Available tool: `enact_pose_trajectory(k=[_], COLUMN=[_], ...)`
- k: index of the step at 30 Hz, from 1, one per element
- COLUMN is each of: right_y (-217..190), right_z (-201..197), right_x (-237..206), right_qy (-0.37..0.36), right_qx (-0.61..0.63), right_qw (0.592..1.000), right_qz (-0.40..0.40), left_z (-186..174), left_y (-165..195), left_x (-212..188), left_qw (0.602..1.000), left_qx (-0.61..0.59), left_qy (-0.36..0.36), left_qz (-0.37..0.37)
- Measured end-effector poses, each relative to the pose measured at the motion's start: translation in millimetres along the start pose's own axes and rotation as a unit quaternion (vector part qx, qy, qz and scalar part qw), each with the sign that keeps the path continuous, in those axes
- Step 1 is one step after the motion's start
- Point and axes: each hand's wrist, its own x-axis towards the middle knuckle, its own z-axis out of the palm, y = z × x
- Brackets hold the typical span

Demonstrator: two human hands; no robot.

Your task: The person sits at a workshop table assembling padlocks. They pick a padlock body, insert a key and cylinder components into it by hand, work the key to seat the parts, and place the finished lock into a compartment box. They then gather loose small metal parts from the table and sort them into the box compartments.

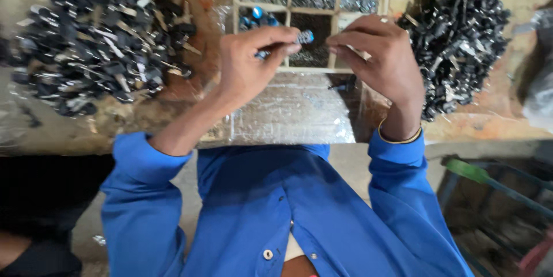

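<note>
Small blue-and-silver part [303,37], top centre of frame, pinched in left hand [249,63] thumb + fingers, over compartment tray [340,9]. Big pile of black parts [98,35] upper left, 2nd black pile [461,29] upper right. Right hand [383,58] fingers curled, pinching a tiny pale piece [362,53], just beside left hand.

I am looking at a small assembly workshop: heaps of black metal parts [98,35] on a worn bench [495,115] flank a compartmented wooden tray [288,6] of small components.
</note>
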Motion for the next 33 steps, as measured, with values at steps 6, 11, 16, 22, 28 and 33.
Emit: enact_pose_trajectory(k=[6,11,16,22,28,33], right_y=[-7.4,-19.5,-35.8,-70.0,-75.3,-83.5], right_z=[-11.5,17.3,40.3,72.0,84.9,95.6], right_x=[-53.3,-91.1,-126.3,-156.2,-169.9,-166.8], right_qy=[-0.108,-0.050,0.050,0.070,0.065,0.060], right_qx=[-0.088,-0.127,-0.077,-0.119,-0.109,-0.005], right_qw=[0.987,0.983,0.986,0.984,0.991,0.998], right_qz=[0.085,0.126,0.141,0.108,0.032,0.030], left_z=[-3.1,-6.2,-14.5,-21.5,2.0,21.6], left_y=[6.3,16.8,36.2,66.2,66.5,55.7], left_x=[0.9,0.0,-24.4,-91.5,-152.9,-182.1], left_qw=[1.000,0.999,0.999,0.999,0.987,0.981], left_qx=[-0.018,-0.025,-0.011,0.045,-0.025,-0.032], left_qy=[0.009,0.016,0.004,0.008,0.041,0.047], left_qz=[0.019,0.027,0.040,-0.011,-0.153,-0.184])
